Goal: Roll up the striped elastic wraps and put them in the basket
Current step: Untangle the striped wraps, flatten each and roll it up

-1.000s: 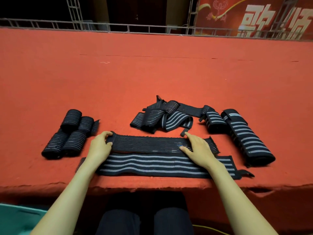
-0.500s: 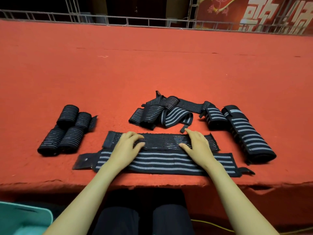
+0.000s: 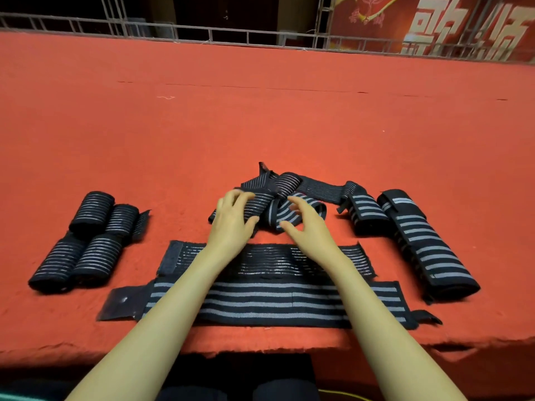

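A red felt table [image 3: 260,125] runs to a metal railing [image 3: 225,34] and red banner [image 3: 434,24]. The left hand [image 3: 231,224] and right hand [image 3: 308,227], loosely open, holding nothing, hover over the tangled wraps [image 3: 289,183] mid-table.

table [image 3: 260,125] | rolled wraps [image 3: 86,241] left | tangled pile [image 3: 289,183] centre | 2 flat wraps [image 3: 260,302] front | 2 rolls [image 3: 419,244] right

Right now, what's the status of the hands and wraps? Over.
Left hand open, on tangled pile. Right hand open, over it. Flat wraps unrolled. Nothing blocking.
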The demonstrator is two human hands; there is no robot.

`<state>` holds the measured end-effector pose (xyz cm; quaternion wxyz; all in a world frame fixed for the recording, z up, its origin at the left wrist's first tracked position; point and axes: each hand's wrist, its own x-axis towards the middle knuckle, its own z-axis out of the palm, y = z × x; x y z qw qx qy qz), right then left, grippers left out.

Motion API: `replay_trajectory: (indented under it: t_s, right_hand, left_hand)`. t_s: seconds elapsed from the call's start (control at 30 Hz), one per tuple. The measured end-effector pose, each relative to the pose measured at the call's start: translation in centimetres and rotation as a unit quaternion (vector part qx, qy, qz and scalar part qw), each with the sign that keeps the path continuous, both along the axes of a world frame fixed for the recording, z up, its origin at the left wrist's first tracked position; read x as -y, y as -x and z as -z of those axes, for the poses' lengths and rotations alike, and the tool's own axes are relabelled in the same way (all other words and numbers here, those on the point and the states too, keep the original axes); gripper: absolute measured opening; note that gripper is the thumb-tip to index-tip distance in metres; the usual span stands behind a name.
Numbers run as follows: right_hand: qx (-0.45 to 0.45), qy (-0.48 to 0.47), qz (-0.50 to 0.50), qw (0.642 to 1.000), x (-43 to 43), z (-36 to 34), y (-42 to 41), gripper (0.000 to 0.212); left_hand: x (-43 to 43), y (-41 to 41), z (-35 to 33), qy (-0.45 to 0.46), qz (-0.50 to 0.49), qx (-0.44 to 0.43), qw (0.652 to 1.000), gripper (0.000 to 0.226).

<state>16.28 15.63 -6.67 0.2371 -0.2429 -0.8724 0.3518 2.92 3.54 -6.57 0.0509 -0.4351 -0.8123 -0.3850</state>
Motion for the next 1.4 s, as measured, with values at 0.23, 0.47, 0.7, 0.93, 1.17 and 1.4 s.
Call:
replay_trajectory:
  t_s: [0.23, 0.47, 0.7, 0.93, 1.17, 1.4]
  right_hand:
    - [0.024, -0.018, -0.044, 0.999, -1.9, 1.2, 6.5, 0.085]
    - [-0.075, 0.102, 0.020, 0.992, -2.9, 3.2, 7.5, 0.062]
    - [-0.178, 0.096, 0.093, 0.975, -2.5, 3.4, 8.0, 0.042]
    - [-0.199, 0.074, 0.164, 0.963, -3.3, 4.0, 7.7, 0.038]
    - [-0.208, 0.108, 0.203, 0.951, -3.6, 4.4, 7.9, 0.039]
    - [-0.229, 0.160, 0.245, 0.928, -4.0, 4.7, 7.8, 0.038]
  left_hand:
    - [-3.3, 3.5, 1.3, 0.076, -0.013, -0.023, 0.997, 0.037]
    - [-1.6, 4.1, 2.5, -0.178, -0.115, 0.111, 0.971, 0.008]
    - [-0.9, 3.9, 2.7, -0.262, -0.167, 0.113, 0.944, 0.008]
    - [-1.6, 3.0, 3.0, -0.244, -0.140, 0.093, 0.955, 0.017]
    - [-1.9, 2.7, 3.5, -0.233, -0.118, 0.058, 0.963, 0.021]
    - [-2.3, 2.6, 4.5, -0.197, -0.076, -0.020, 0.977, 0.029]
